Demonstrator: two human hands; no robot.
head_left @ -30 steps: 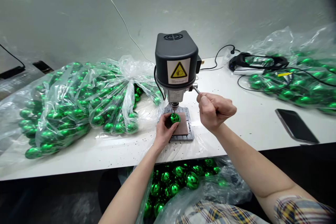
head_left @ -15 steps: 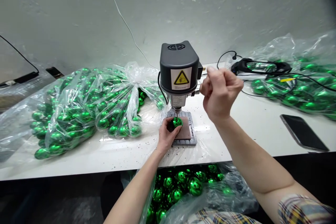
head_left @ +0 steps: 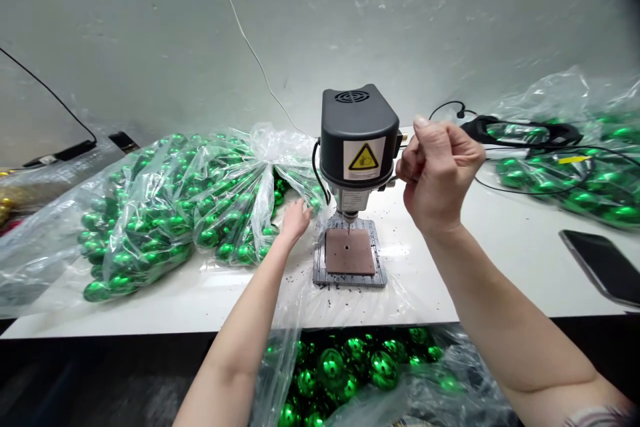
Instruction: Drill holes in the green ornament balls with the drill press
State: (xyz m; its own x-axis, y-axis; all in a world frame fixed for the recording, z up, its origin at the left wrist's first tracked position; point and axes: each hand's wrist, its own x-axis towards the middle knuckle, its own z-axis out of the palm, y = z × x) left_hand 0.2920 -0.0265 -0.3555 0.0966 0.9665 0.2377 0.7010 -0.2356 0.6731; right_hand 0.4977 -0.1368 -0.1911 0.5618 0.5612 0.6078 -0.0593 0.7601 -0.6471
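Observation:
A small bench drill press [head_left: 359, 133] with a black motor housing stands mid-table, its thin bit above a brown pad [head_left: 350, 260] with a dark hole. The pad lies bare on a grey base plate [head_left: 320, 275]. My right hand [head_left: 440, 170] is closed in a fist at the drill's right side, around its feed lever, which the fingers mostly cover. My left hand [head_left: 297, 220] is left of the drill, at the mouth of a clear plastic bag [head_left: 265, 197] full of shiny green balls [head_left: 245, 253]. Its fingers reach forward, fingertips partly hidden; no ball shows in them.
Another bag of green balls [head_left: 385, 368] sits below the table edge, near my body. At the right lie a phone [head_left: 603, 263], a black strap-like object [head_left: 523, 132], cables and more bagged green balls [head_left: 585, 200]. Dark shavings dot the white tabletop [head_left: 225, 310].
My left hand has left the pad, where it held a green ball under the bit, and moved left to the bag. That ball is gone from the pad. My right hand stays at the lever.

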